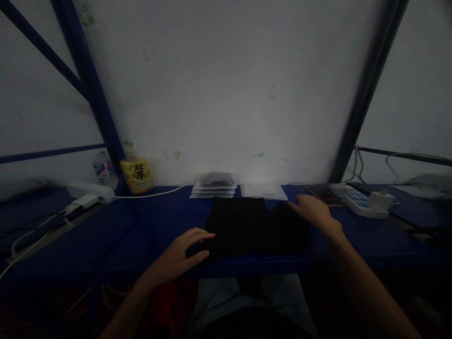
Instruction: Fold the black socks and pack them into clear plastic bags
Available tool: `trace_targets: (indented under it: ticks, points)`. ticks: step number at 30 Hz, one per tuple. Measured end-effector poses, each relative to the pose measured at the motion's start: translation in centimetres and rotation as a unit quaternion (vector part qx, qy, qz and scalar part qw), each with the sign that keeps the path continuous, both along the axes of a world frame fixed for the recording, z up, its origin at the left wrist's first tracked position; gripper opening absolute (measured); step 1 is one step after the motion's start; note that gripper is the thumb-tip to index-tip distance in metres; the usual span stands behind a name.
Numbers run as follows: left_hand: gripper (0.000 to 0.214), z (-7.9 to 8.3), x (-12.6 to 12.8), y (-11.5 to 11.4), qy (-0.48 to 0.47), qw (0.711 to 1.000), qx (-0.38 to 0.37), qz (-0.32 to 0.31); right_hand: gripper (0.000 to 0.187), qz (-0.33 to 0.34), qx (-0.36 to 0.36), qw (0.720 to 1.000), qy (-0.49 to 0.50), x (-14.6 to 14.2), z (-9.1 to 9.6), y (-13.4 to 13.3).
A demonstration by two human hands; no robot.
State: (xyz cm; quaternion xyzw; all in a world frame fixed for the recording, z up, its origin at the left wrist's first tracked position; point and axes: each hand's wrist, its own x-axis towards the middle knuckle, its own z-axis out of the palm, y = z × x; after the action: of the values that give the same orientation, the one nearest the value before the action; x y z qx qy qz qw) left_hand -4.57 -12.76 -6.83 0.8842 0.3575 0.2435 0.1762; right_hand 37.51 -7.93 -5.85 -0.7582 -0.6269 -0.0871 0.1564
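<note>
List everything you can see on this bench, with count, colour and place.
cloth: one, black, table centre
packet stack: one, clear-white, behind cloth
flat packet: one, white, right of stack
yellow-label bottle: one, yellow, back left
water bottle: one, clear, beside it
left power strip: one, white, back left
right power strip: one, white, back right
table: one, blue
left hand: cloth's left edge
right hand: cloth's right back corner
</note>
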Motion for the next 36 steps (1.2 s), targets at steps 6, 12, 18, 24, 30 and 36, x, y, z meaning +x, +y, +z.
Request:
trace_targets:
  ticks: [6, 12, 18, 24, 30, 36]
  points:
    - [0.036, 0.0, 0.0, 0.1, 0.0, 1.0, 0.002, -0.003, 0.028, 0.036, 0.017, 0.999, 0.013, 1.5, -1.4, 1.1]
    - [0.034, 0.0, 0.0, 0.0, -0.007, 1.0, 0.006, -0.008, 0.028, 0.167, 0.154, 0.967, 0.115, -1.0, 3.3, 0.4]
    - [0.034, 0.1, 0.1, -0.2, -0.001, 1.0, 0.007, -0.004, 0.023, 0.347, 0.063, 0.922, 0.162, -9.9, 2.8, -0.7]
    - [0.033, 0.2, 0.1, -0.4, -0.005, 1.0, 0.001, -0.005, 0.02, 0.406, -0.056, 0.907, 0.094, -12.7, -0.5, -0.5]
    - [0.033, 0.5, 0.4, -0.6, -0.024, 1.0, 0.009, -0.013, 0.055, 0.489, -0.027, 0.868, 0.08, -5.8, 2.4, -1.5]
    - [0.033, 0.1, 0.2, -0.4, -0.027, 0.999, 0.025, 0.013, 0.055, 0.525, -0.093, 0.845, 0.054, -1.0, -0.3, -1.2]
